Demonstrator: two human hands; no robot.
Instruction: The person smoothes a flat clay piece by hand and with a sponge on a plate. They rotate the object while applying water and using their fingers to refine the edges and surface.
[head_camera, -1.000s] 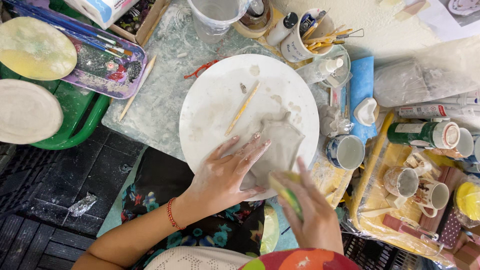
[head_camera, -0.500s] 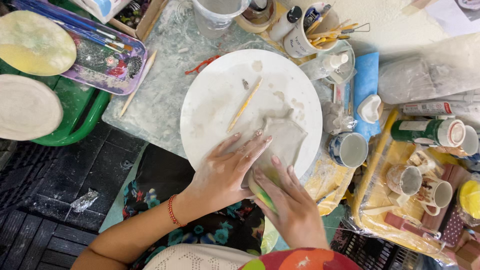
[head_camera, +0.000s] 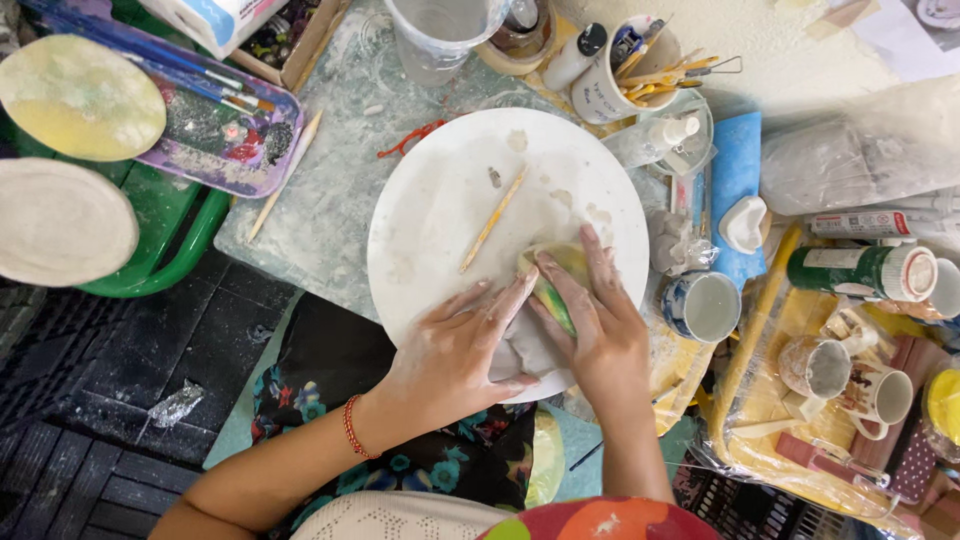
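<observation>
Left hand (head_camera: 450, 355) lies flat, grip released, on grey clay (head_camera: 520, 350); right hand (head_camera: 595, 325) grasps a yellow-green sponge (head_camera: 555, 280) (on white disc (head_camera: 440, 200)).

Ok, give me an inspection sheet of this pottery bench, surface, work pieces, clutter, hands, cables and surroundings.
Surface: marbled work mat, dusted white, under a round white board.
Job's things: grey clay slab on the board; yellow-green sponge pressed onto it; wooden stick tool lying loose on the board.
Clutter: cup of tools, clear plastic beaker, blue-patterned cup, green can, tray of paintbrushes, two round discs at the far side.
Hands: left hand flat on the slab; right hand holding the sponge.
Cables: nothing seen.
Surroundings: dark slatted floor, green stool.
</observation>
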